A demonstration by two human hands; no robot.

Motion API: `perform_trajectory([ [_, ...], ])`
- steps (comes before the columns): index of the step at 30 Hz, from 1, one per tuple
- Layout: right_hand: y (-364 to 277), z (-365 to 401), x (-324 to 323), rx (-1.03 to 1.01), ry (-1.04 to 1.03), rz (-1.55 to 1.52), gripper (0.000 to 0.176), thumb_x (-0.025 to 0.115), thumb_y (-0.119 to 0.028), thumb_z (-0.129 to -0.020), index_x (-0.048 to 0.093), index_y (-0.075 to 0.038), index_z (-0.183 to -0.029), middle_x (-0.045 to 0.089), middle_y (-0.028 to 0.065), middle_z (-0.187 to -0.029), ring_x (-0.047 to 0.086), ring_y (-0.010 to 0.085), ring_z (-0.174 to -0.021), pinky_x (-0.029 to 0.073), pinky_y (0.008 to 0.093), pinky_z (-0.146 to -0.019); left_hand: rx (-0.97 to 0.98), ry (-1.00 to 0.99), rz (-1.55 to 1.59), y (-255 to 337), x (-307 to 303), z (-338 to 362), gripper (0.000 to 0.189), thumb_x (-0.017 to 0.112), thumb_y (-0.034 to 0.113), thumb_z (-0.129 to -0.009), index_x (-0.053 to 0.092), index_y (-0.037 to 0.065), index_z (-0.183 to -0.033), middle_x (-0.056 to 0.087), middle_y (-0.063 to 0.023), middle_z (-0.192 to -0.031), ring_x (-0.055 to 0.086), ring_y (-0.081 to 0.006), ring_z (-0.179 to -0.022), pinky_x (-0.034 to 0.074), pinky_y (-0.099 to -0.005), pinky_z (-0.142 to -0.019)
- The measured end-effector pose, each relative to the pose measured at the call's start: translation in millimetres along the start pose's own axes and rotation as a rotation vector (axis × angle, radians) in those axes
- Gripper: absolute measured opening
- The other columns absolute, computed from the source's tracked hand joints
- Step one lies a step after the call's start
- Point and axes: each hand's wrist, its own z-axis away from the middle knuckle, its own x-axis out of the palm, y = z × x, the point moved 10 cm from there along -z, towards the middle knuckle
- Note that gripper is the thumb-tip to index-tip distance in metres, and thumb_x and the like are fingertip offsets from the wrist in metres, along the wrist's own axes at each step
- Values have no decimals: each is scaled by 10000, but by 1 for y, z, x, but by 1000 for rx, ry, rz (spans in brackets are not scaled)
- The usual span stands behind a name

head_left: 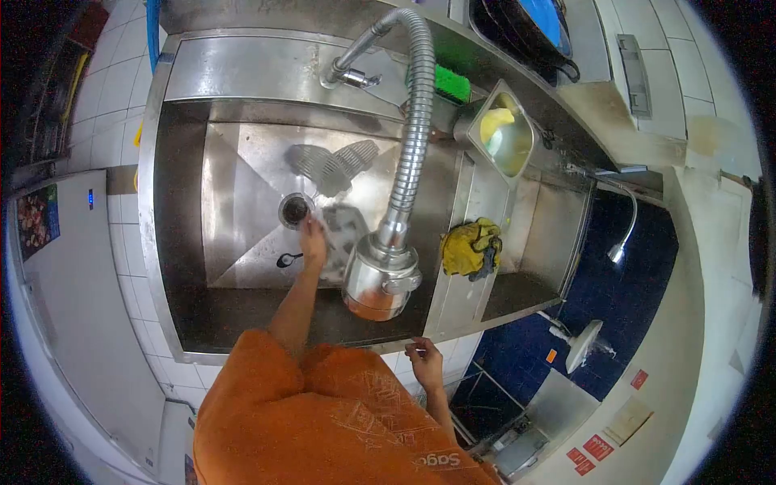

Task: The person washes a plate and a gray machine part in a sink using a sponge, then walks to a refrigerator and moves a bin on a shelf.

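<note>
My left hand (pixel 314 244) reaches down into the steel sink (pixel 250 174), just beside the round drain (pixel 296 209). Its fingers are drawn together at a pale, blurred patch; what they hold, if anything, I cannot make out. A small black oval thing with a thin light handle (pixel 287 260) lies left of the wrist. Above the drain, grey ribbed pieces (pixel 331 166) lie on the sink floor. My right hand (pixel 424 361) has its fingers curled at the sink's front rim (pixel 461 330).
A hose tap (pixel 414 121) arches over the sink, its wide head (pixel 378 279) hanging between my arms. Yellow-and-grey gloves or cloths (pixel 471 248) lie on the divider. A steel container (pixel 507 129), a green scrubber (pixel 453 84) and dark pans (pixel 517 36) stand behind.
</note>
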Motion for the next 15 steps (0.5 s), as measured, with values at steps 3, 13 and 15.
perform_trajectory([
  [3, 1, 6, 0, 10, 5, 6, 262, 612, -82, -831, 555, 29, -1062, 640, 111, -873, 629, 154, -740, 485, 261, -630, 142, -214, -864, -63, 1, 1, 390, 564, 215, -817, 509, 10, -1144, 571, -218, -974, 567, -324, -910, 452, -374, -779],
  [13, 12, 12, -25, 8, 92, 23, 278, 616, -122, -826, 575, 35, -1052, 661, 119, -847, 645, 161, -734, 499, 271, -646, 267, -516, -1476, -71, 18, 13, 516, 623, 308, -764, 487, 24, -1173, 546, -173, -1059, 541, -333, -974, 429, -415, -856],
  [15, -22, 0, -30, 8, 94, 154, 237, 591, -83, -827, 579, 53, -1020, 663, 131, -854, 641, 169, -751, 500, 273, -657, 300, -521, -1487, -49, 16, 15, 547, 632, 326, -761, 476, 23, -1188, 539, -166, -1081, 528, -333, -993, 418, -424, -871],
])
